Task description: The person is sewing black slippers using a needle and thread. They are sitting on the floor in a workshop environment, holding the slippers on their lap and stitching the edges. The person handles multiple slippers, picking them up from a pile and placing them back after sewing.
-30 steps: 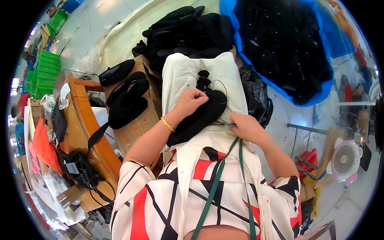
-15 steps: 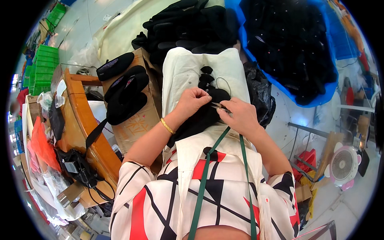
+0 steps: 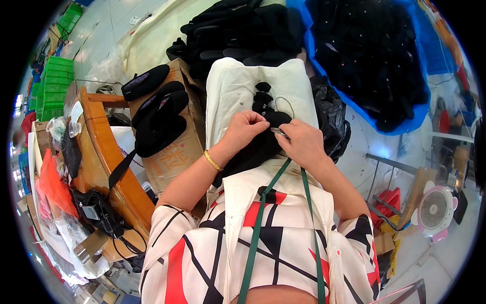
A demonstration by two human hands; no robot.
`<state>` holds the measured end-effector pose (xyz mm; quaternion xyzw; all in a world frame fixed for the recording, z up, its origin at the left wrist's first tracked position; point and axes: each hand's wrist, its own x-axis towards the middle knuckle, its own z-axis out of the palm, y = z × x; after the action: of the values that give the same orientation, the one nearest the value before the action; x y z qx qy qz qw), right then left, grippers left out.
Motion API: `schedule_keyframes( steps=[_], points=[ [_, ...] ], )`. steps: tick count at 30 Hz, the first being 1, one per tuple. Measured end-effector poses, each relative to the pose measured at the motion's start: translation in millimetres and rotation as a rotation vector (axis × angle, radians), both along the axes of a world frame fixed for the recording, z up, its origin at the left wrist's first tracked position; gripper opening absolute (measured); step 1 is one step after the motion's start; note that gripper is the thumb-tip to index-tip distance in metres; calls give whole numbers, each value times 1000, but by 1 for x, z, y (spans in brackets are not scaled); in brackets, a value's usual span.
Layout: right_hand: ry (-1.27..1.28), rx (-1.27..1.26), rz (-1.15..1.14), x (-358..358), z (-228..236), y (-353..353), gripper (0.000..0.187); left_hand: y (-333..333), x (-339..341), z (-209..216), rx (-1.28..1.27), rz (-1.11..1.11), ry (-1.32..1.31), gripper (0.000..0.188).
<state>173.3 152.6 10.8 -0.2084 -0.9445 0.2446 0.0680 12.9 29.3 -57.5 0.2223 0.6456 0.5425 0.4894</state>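
On my lap, over a white cloth cushion point(image 3: 230, 86), lies a black cloth piece with a rounded end point(image 3: 278, 119), which looks like a shoe. My left hand point(image 3: 244, 130) pinches at its edge, thumb and forefinger pressed together; what is between them is too small to make out. Small metal scissors point(image 3: 277, 131) are held in my right hand point(image 3: 302, 142), their tips close to the left fingertips and against the black cloth. Several small black fabric pieces point(image 3: 262, 96) lie in a row just beyond, beside a thin dark loop point(image 3: 286, 104) like thread or wire.
Black shoes point(image 3: 159, 119) rest on a cardboard box point(image 3: 174, 167) at my left, beside a wooden frame point(image 3: 109, 157). Ahead is a heap of black shoes point(image 3: 238, 30). A blue-lined bag point(image 3: 422, 109) of black pieces stands far right, a fan point(image 3: 435, 210) nearer.
The scissor blades, apart earlier, now look closed together. My right hand has shifted slightly, while my left stays nearly in place. The view has moved a little.
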Motion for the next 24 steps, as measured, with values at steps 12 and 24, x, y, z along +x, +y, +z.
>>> schedule_keyframes(
  steps=[12, 24],
  points=[
    [-26, 34, 114, 16, 18, -20, 22, 2, 4, 2, 26, -8, 97, 12],
    [59, 52, 39, 44, -26, 10, 14, -15, 5, 53, 60, -557, 844, 18]
  ],
)
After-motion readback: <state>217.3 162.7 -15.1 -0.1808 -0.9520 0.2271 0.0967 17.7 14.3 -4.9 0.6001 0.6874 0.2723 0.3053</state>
